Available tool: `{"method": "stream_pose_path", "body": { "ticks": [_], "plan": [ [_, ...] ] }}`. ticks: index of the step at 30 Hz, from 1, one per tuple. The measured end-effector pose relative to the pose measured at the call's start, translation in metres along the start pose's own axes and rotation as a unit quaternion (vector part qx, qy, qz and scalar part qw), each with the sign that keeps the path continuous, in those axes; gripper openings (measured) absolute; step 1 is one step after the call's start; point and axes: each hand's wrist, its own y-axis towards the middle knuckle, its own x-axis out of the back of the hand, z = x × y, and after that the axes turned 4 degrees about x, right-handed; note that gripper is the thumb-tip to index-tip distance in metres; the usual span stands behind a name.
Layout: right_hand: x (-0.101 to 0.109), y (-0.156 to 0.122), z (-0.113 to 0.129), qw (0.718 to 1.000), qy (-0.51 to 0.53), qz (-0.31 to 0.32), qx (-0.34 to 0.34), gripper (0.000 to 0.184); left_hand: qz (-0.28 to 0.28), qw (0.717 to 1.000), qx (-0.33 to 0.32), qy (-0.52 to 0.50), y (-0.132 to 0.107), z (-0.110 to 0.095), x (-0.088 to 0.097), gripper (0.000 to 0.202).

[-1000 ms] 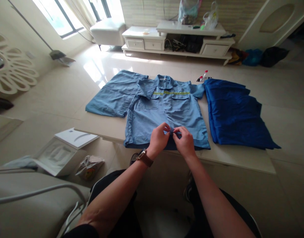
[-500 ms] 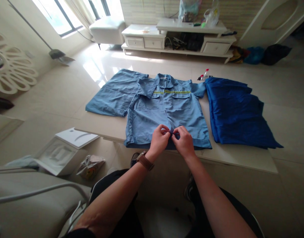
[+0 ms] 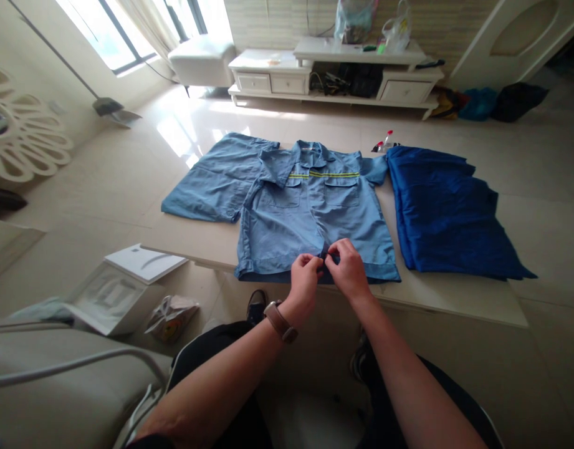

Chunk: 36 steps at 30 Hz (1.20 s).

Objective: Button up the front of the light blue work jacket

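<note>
A blue short-sleeved work shirt (image 3: pixel 287 218) with a yellow-striped chest band and two flap pockets lies front up on the table, its collar away from me. At the middle of its bottom hem, my left hand (image 3: pixel 305 280) pinches the front edge between thumb and fingers. Close beside it, my right hand (image 3: pixel 346 267) pinches the other side of the front opening. Whatever small fastening lies between the fingertips is hidden. The lower front is slightly lifted and puckered there.
A folded blue garment (image 3: pixel 212 178) lies left of the shirt, and a stack of darker blue cloth (image 3: pixel 445 218) lies right. The pale table (image 3: pixel 478 299) ends close to my knees. An open white box (image 3: pixel 113 293) and a plastic bag (image 3: pixel 172 317) stand on the floor at left.
My left hand has shifted slightly down toward me along the front edge, its fingers curling more. My right hand stays almost in place. The shirt lies as before.
</note>
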Motion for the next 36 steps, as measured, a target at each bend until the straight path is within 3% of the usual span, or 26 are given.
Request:
{"method": "stream_pose_path", "body": {
  "ticks": [3, 5, 11, 18, 36],
  "plan": [
    [0.0, 0.0, 0.0, 1.0, 0.004, -0.008, 0.005, 0.012, 0.038, 0.99, 0.121, -0.057, -0.011, 0.011, 0.0, 0.015],
    [0.0, 0.0, 0.0, 1.0, 0.009, -0.011, 0.009, 0.012, 0.071, 0.983, 0.14, -0.094, -0.013, 0.011, 0.0, 0.019],
    [-0.003, -0.003, 0.002, 1.0, 0.01, 0.003, 0.027, 0.008, 0.046, 0.982, 0.08, -0.165, 0.003, -0.002, 0.002, 0.028],
    [-0.007, -0.004, 0.005, 0.999, 0.005, 0.006, 0.033, 0.01, 0.047, 0.98, 0.063, -0.181, 0.017, 0.004, 0.001, 0.03],
    [-0.003, -0.002, 0.009, 0.999, 0.013, -0.019, 0.023, 0.007, 0.029, 0.989, -0.009, -0.142, 0.018, 0.004, -0.004, 0.03]
  ]
}}
